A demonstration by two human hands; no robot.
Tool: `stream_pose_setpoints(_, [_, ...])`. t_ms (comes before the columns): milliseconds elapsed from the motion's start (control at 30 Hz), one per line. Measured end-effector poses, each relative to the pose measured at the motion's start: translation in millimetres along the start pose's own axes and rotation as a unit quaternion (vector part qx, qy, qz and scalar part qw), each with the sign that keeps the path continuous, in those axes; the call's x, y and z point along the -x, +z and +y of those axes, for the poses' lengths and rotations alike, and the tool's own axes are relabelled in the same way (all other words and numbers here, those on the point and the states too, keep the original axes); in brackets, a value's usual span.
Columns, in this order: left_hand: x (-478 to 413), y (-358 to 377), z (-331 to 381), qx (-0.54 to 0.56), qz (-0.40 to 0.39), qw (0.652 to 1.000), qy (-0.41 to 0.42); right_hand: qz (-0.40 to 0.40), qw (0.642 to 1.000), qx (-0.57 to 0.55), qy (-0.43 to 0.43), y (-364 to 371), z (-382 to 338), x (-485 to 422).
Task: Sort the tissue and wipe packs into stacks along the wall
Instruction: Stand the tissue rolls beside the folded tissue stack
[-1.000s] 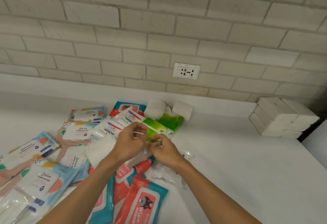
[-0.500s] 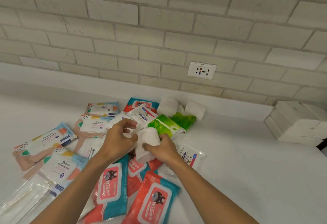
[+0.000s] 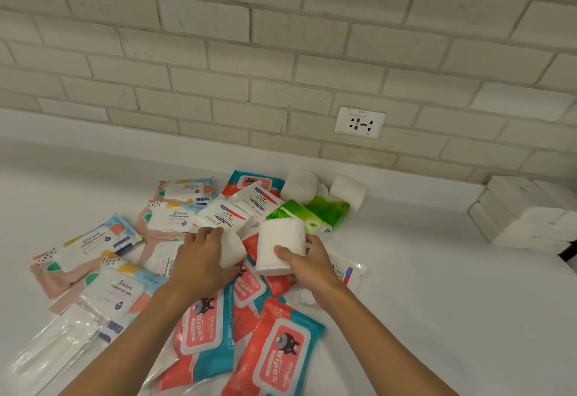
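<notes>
- The right grip (image 3: 312, 266), a bare hand, curls its thumb and fingers round a white tissue roll (image 3: 279, 239), a short, soft, plain cylinder.
- This roll is over the middle of the heap on the desk (image 3: 437, 302). Its long axis runs from the person toward the wall (image 3: 281, 52), near end lowest.
- The left grip (image 3: 199, 261) closes over a second white roll (image 3: 233, 250) just beside it. This one is mostly covered, so its axis is unclear.
- Green packs (image 3: 307, 217) lie just behind, and red-and-teal wipe packs (image 3: 274, 355) lie nearer the person.
</notes>
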State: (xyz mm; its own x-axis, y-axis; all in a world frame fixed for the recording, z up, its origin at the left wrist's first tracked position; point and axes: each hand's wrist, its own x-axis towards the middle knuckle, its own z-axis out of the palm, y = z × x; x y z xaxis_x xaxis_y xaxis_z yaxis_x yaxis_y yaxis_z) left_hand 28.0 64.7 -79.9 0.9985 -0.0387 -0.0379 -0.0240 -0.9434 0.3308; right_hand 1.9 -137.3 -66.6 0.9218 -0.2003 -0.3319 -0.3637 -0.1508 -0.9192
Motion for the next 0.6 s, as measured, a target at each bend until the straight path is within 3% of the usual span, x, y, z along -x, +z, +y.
stream_pose_setpoints(333, [-7, 8, -8, -0.026, -0.007, 1.0, -0.004, 0.015, 0.999, -0.034, -0.01, -15, 5, 17])
stream_pose_setpoints(500, [-11, 4, -11, -0.008, 0.047, 0.999, 0.001, 0.031, 0.999, -0.036, -0.02, -28, 8, 22])
stream_pose_setpoints(600, [-12, 3, -13, -0.01, 0.033, 0.999, 0.008, 0.039, 0.997, -0.053, -0.029, -37, 10, 25])
